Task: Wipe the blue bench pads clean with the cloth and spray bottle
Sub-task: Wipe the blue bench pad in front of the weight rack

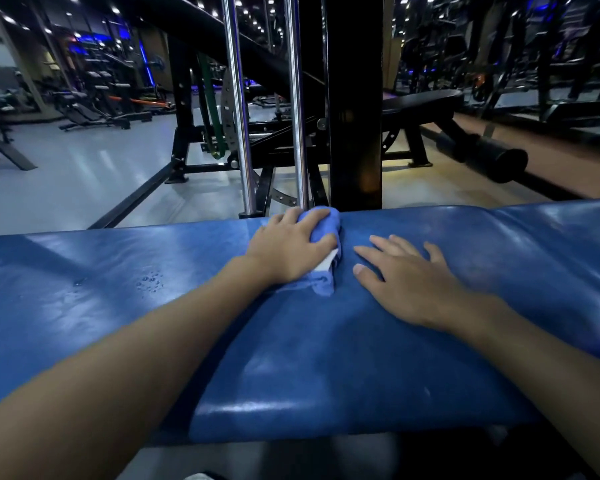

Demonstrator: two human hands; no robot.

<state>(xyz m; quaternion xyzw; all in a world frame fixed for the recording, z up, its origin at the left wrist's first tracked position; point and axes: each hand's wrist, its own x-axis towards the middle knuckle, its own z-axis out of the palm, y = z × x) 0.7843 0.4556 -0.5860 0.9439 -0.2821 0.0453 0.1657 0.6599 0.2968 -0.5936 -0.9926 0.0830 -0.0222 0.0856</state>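
1. While the blue cloth (pixel 323 225) sits bunched at the far edge of the blue bench pad (pixel 291 358), the left hand (pixel 284 247) lies on top of it, fingers curled over the wad and thumb wrapped round its near side, pressing it onto the vinyl.
2. A loose tail of the cloth trails out from under the heel of that hand toward the wrist, and a white tag (pixel 326 263) shows just beside the thumb.
3. Just to the right of the cloth, apart from it, the right hand (pixel 409 282) rests palm-down on the same pad, fingers straight and slightly spread, holding nothing.
4. Both forearms reach across the pad from its near edge.
5. To the outside of the left forearm, well apart from the hand, a small cluster of water droplets (pixel 149 282) beads on the vinyl.
6. Beyond the right hand's fingertips and off to its right, a crease (pixel 492 216) runs across the upholstery.
7. Directly beyond the left hand's fingertips, two chrome guide rods (pixel 236 116) stand upright, with a thick black post (pixel 355 98) just to their right.
8. A green resistance band (pixel 210 109) hangs on the black frame to the left of the rods.
9. Farther out past the right hand stand a black flat bench (pixel 420 102) and a black foam roller pad (pixel 489 157).
10. Pale glossy floor (pixel 84 174) spreads beyond the left arm, with more dark gym machines in dim light at the back.
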